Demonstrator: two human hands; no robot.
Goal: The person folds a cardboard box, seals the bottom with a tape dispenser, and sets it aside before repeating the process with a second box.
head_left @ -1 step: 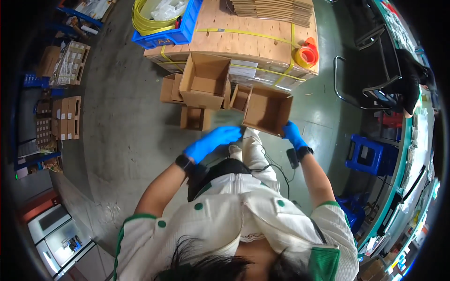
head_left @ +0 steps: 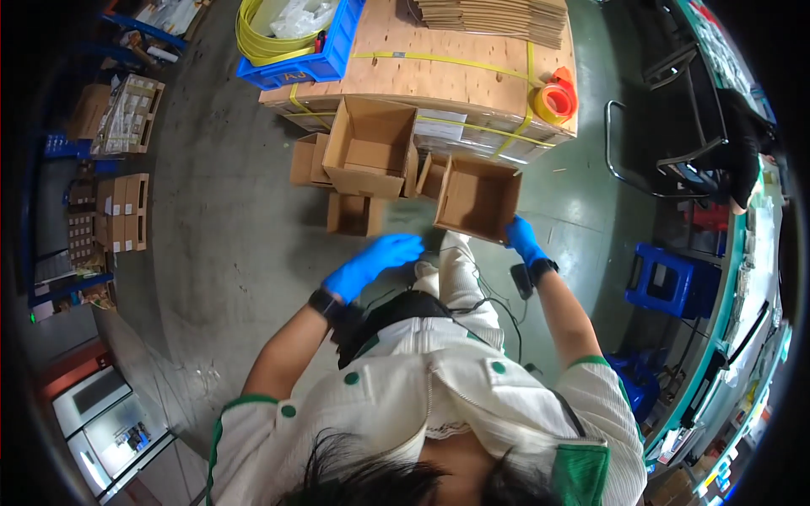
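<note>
My right hand [head_left: 525, 240], in a blue glove, grips the near right corner of an open cardboard box [head_left: 479, 198]. The box is tilted so that its inside faces up toward me. My left hand [head_left: 375, 263], also gloved in blue, hovers to the left of that box without touching it, fingers stretched out. Beyond my left hand stands a larger open carton [head_left: 371, 145]. Smaller cartons sit around it: one at its left [head_left: 308, 160], one in front [head_left: 354, 214] and one partly hidden behind the held box [head_left: 431, 174].
A plywood crate [head_left: 439, 84] with yellow straps stands ahead, bearing a blue bin [head_left: 308, 71], flattened cardboard [head_left: 498, 18] and orange tape [head_left: 554, 103]. At right are a chair [head_left: 688, 126], blue stools [head_left: 662, 280] and a long workbench [head_left: 727, 295]. Cables [head_left: 511, 316] lie near my feet.
My left hand has drawn back slightly to the left, away from the held box. The box and my right hand have shifted a little leftward.
</note>
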